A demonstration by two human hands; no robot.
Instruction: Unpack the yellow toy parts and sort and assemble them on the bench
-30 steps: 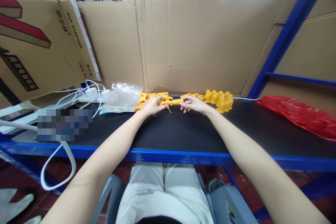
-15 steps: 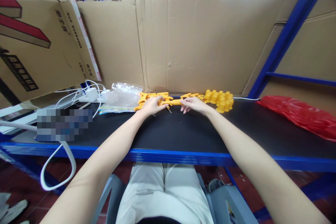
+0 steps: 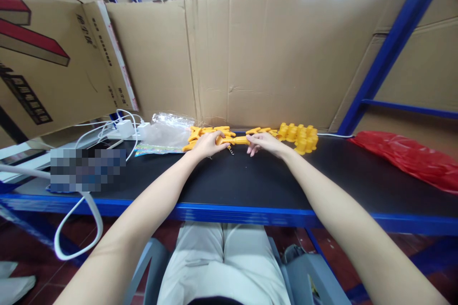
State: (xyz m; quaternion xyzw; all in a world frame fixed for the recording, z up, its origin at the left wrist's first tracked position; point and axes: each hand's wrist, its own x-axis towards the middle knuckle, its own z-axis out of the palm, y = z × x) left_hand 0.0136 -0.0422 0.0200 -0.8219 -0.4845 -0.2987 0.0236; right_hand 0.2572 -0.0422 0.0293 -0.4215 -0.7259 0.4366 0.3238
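My left hand (image 3: pixel 207 144) and my right hand (image 3: pixel 265 142) meet at the back of the black table (image 3: pixel 232 181). Both pinch the ends of one long orange plastic piece (image 3: pixel 238 140) held between them just above the table. Behind my left hand lies a heap of flat orange pieces (image 3: pixel 205 131). A cluster of yellow cylindrical parts (image 3: pixel 300 136) sits just right of my right hand. A small metal spring (image 3: pixel 232 151) lies on the table under the held piece.
A clear plastic bag (image 3: pixel 166 131) lies left of the heap, with white chargers and cables (image 3: pixel 123 128) beyond it. A red plastic bag (image 3: pixel 408 157) lies at the right. Cardboard sheets (image 3: pixel 257 57) wall the back and left. Blue shelf posts (image 3: pixel 390 47) rise at right.
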